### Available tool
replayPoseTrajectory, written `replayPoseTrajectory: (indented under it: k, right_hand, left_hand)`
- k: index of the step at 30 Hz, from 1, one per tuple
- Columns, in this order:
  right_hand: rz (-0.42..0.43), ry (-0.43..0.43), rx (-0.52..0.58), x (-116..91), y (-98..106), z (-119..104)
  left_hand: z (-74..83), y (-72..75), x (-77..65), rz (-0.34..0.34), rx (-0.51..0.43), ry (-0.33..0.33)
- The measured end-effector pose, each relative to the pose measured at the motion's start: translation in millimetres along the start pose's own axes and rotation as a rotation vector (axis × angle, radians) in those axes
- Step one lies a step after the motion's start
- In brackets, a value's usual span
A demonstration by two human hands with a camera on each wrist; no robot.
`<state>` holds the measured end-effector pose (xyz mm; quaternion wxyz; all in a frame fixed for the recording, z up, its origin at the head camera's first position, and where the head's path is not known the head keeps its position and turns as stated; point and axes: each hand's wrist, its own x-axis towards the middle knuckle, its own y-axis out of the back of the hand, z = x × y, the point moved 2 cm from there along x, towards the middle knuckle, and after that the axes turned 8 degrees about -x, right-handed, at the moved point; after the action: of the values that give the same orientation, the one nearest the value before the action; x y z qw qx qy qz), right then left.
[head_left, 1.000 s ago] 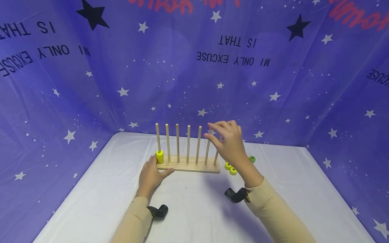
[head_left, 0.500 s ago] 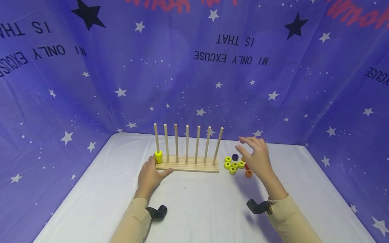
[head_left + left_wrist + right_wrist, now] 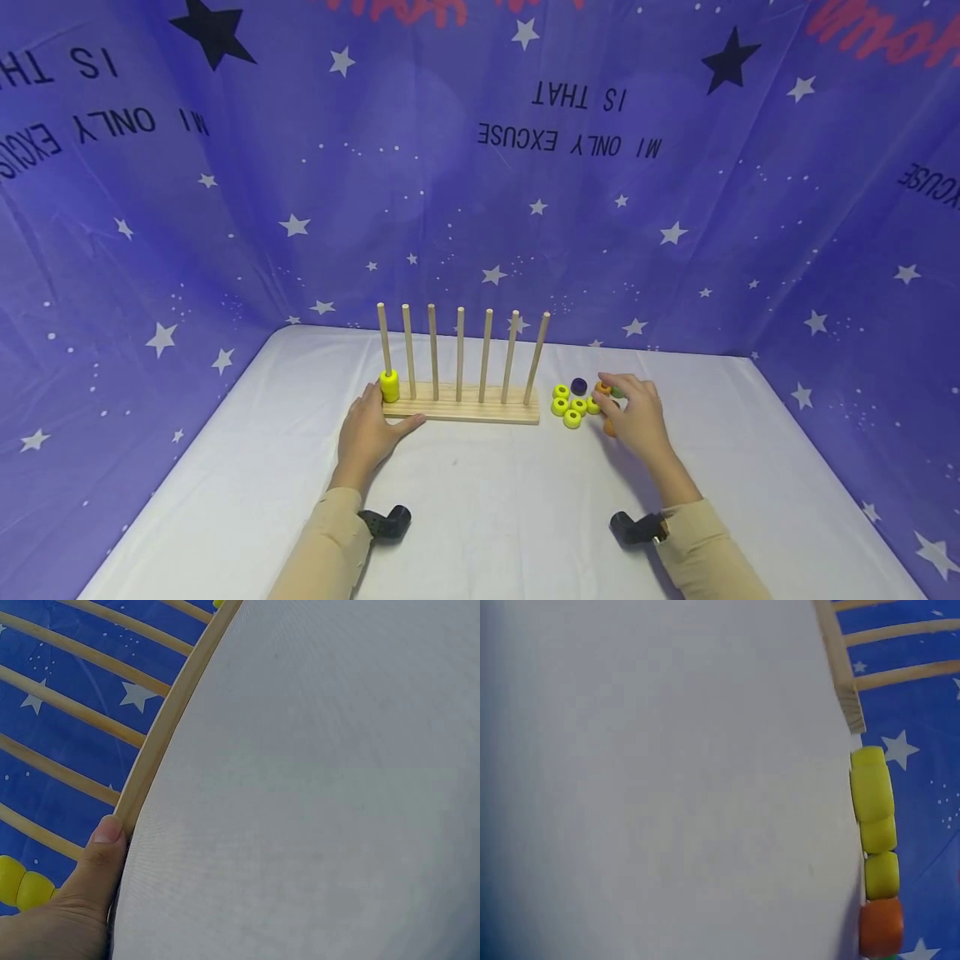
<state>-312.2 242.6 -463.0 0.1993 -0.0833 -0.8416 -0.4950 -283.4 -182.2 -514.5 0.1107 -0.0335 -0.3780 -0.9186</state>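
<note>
My left hand (image 3: 367,432) grips the left end of a wooden peg rack (image 3: 472,412), its thumb (image 3: 105,851) along the front edge of the base. Several upright pegs rise from the base, and yellow beads (image 3: 389,387) are stacked on the leftmost one. Right of the rack, my right hand (image 3: 636,421) is low over a cluster of loose beads, thumb and index finger apart around an orange bead (image 3: 604,387). Another orange bead (image 3: 881,928) shows in the right wrist view, where the hand is out of sight. The hand partly hides a green bead (image 3: 617,392).
Several loose yellow beads (image 3: 560,406) lie between the rack and my right hand, with a dark purple bead (image 3: 579,387) behind them. A white cloth (image 3: 465,517) covers the table. Blue star-printed fabric (image 3: 450,208) hangs around the back and sides.
My right hand has moved from above the rack's right pegs rightward, then down to the loose beads, uncovering the right pegs and more beads. The left hand keeps its place on the rack.
</note>
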Motion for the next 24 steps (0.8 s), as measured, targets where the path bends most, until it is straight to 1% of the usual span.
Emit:
replayPoseTrajectory:
  k: [3, 9, 11, 16, 24]
  right_hand:
    - [-0.020, -0.016, -0.030, -2, -10, 10]
    - [0.017, -0.003, -0.095, -6, -28, 24]
    - [0.017, -0.005, -0.114, -7, -32, 27]
    - [0.001, -0.020, -0.144, -12, -37, 31]
    - [0.013, -0.006, -0.140, -10, -41, 33]
  left_hand:
    - [0.1, -0.3, 0.2, 0.004, -0.001, -0.005]
    - [-0.5, 0.2, -0.2, -0.008, -0.001, 0.009]
    - [-0.7, 0.3, -0.1, -0.012, -0.003, 0.016]
    - [-0.4, 0.8, 0.3, -0.018, -0.011, 0.022]
    - [1.3, 1.3, -0.2, -0.021, -0.001, 0.023]
